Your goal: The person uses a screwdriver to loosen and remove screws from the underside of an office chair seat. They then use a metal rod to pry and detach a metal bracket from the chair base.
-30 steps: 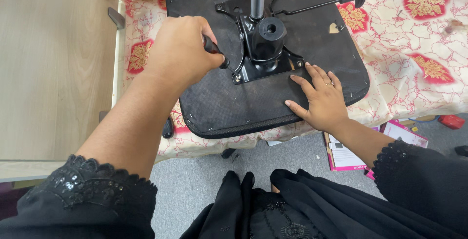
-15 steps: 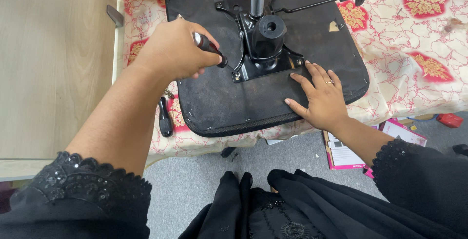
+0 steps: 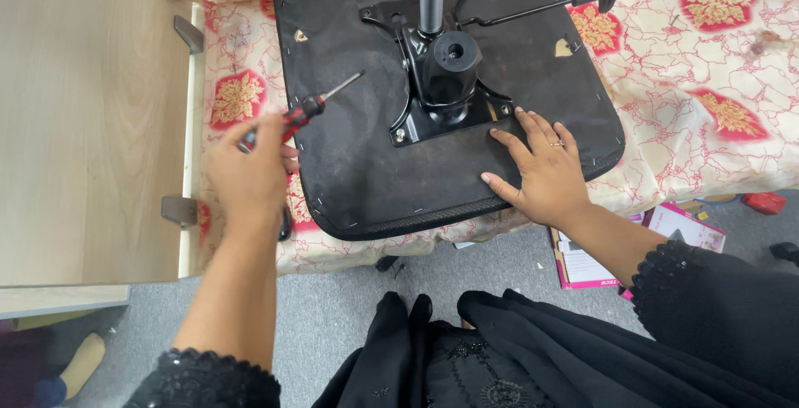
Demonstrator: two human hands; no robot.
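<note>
Left hand (image 3: 247,176) hides most of screwdriver (image 3: 302,113) handle.

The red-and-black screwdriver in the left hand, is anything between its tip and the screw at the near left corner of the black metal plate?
Nothing visible: only bare black seat underside lies between the red-and-black screwdriver and that screw.

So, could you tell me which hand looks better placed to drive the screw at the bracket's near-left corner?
Probably left: the left hand holds the screwdriver, tip toward the bracket. The right hand lies flat on the seat.
</note>
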